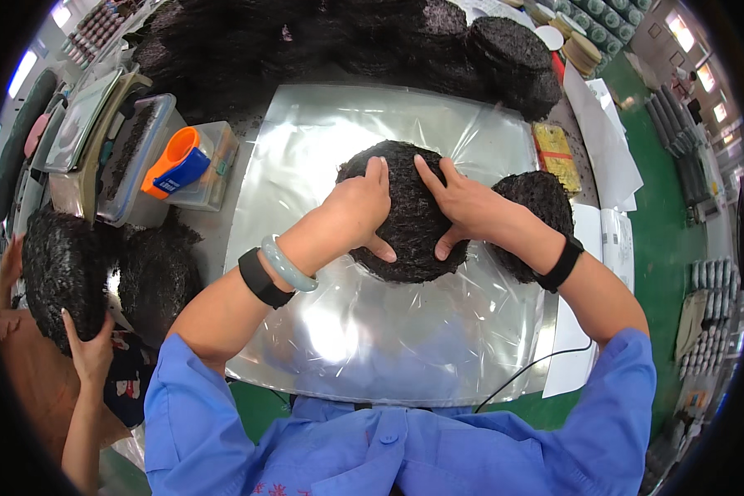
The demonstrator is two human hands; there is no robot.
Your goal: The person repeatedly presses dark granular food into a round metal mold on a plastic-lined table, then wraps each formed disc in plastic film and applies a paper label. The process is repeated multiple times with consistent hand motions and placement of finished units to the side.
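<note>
A round black cake of dried seaweed-like material (412, 217) lies on clear plastic sheets (297, 248) in front of me. My left hand (363, 208) rests on its left part, fingers pointing away from me and thumb near the lower edge. On its right part lies my right hand (465, 201), fingers and thumb spread. Both palms are down, and neither hand's fingers close around the cake. A second black cake (533, 217) sits just right of the first, partly under my right forearm.
Stacked black cakes (347, 43) line the back. To the left stand an orange and blue tape dispenser (177, 162) and a plastic tub (139, 161). A co-worker's hands (90, 347) hold another cake at far left. At right lie a yellow packet (557, 158) and a black cable (527, 367).
</note>
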